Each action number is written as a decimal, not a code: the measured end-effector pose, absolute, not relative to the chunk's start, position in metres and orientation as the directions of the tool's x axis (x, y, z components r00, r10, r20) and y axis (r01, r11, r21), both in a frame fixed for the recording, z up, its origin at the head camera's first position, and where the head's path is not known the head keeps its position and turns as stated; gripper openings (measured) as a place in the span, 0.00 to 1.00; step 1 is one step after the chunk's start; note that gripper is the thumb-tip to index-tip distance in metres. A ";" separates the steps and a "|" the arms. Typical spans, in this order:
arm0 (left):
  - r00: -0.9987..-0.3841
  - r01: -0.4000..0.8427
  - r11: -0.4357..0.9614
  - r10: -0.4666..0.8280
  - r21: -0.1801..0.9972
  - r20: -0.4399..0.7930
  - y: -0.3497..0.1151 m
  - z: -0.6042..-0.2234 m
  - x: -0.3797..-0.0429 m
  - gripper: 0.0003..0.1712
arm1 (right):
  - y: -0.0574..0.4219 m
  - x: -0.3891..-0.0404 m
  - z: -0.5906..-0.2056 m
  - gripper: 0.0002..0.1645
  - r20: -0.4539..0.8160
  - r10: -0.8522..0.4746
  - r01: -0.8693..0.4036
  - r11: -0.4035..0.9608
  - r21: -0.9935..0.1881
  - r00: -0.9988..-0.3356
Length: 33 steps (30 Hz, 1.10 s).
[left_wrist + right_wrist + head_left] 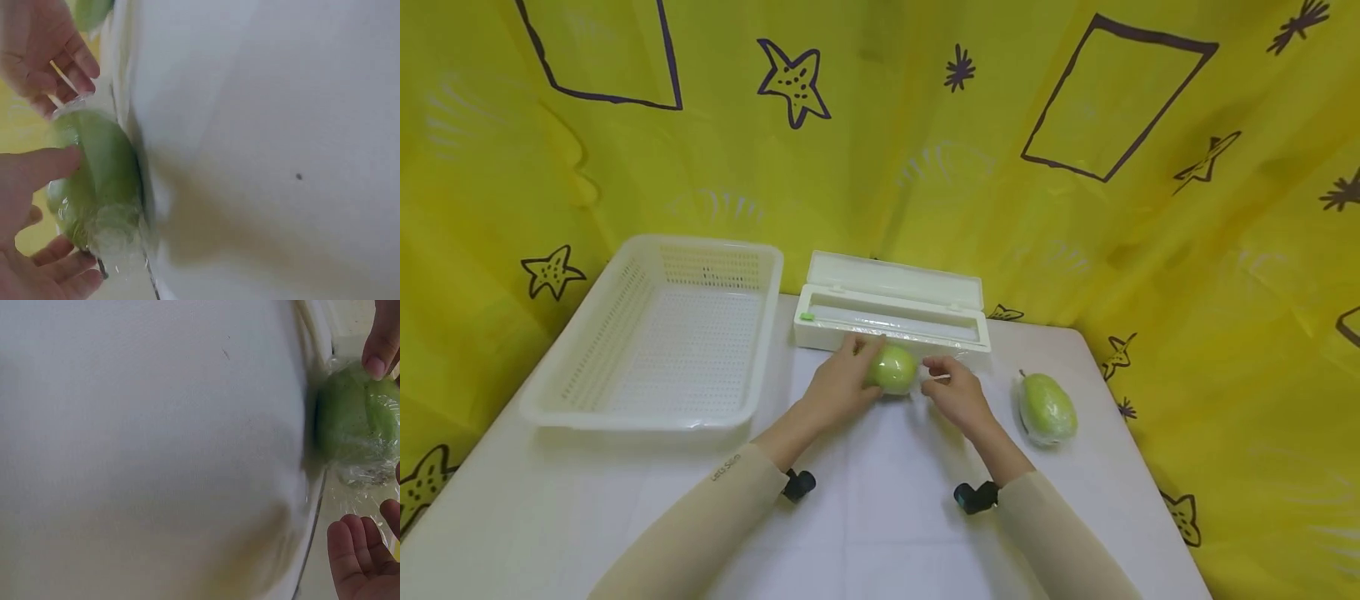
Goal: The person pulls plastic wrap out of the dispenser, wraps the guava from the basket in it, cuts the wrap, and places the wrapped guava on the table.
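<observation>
A green pear [897, 370] wrapped in clear cling film sits on the white table, just in front of the film dispenser [820, 335]. My left hand [838, 387] grips its left end, with the thumb on the side and the fingers around the stem end; a stem pokes out near them in the left wrist view. At the other end my right hand [958, 396] has its fingers loosely bent beside the gathered film [362, 478]. In the right wrist view those fingers [350, 547] look relaxed, pinching nothing visible.
A second film-wrapped pear [1047, 408] lies on the table at the right. A white perforated basket [647, 421] stands at the left. The dispenser's lid [895, 279] is raised, with a film roll inside. A yellow patterned curtain [865, 167] hangs behind the table.
</observation>
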<state>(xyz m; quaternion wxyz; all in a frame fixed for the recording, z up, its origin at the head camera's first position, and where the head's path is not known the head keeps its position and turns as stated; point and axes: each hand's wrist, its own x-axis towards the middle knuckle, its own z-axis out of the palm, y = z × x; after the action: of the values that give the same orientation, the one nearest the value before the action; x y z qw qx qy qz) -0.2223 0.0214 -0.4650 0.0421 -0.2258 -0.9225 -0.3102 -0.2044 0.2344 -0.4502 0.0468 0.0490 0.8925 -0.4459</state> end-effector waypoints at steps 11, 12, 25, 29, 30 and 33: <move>-0.909 0.415 0.530 0.226 0.740 0.349 -0.006 -0.464 -0.199 0.31 | 0.228 -0.205 -0.429 0.26 -0.057 -0.053 0.012 0.617 -0.787 -0.997; -0.932 0.361 0.463 0.165 0.809 0.322 -0.009 -0.465 -0.195 0.28 | 0.226 -0.207 -0.427 0.25 -0.044 -0.065 -0.006 0.620 -0.784 -0.997; -0.984 -0.077 -0.130 -0.148 0.989 -0.096 -0.036 -0.492 -0.216 0.36 | 0.140 -0.258 -0.398 0.15 0.071 -0.414 -0.371 0.710 -0.598 -0.907; -0.988 0.006 -0.091 -0.154 0.996 -0.008 -0.039 -0.501 -0.233 0.38 | 0.113 -0.277 -0.397 0.16 0.082 -0.480 -0.458 0.752 -0.474 -0.874; -0.988 0.030 -0.079 -0.156 0.996 0.017 -0.040 -0.503 -0.236 0.38 | 0.107 -0.281 -0.397 0.16 0.085 -0.492 -0.475 0.760 -0.443 -0.866; -0.985 0.086 -0.076 -0.156 0.993 0.073 -0.042 -0.505 -0.243 0.34 | 0.091 -0.289 -0.397 0.17 0.090 -0.509 -0.501 0.774 -0.387 -0.856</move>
<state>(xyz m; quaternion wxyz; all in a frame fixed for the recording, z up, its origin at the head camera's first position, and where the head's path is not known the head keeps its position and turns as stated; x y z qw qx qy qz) -0.2428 -0.0420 -0.5049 0.0826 0.0259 -0.6746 -0.7331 -0.2893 0.0912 -0.3968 0.0100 -0.2680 0.9419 -0.2024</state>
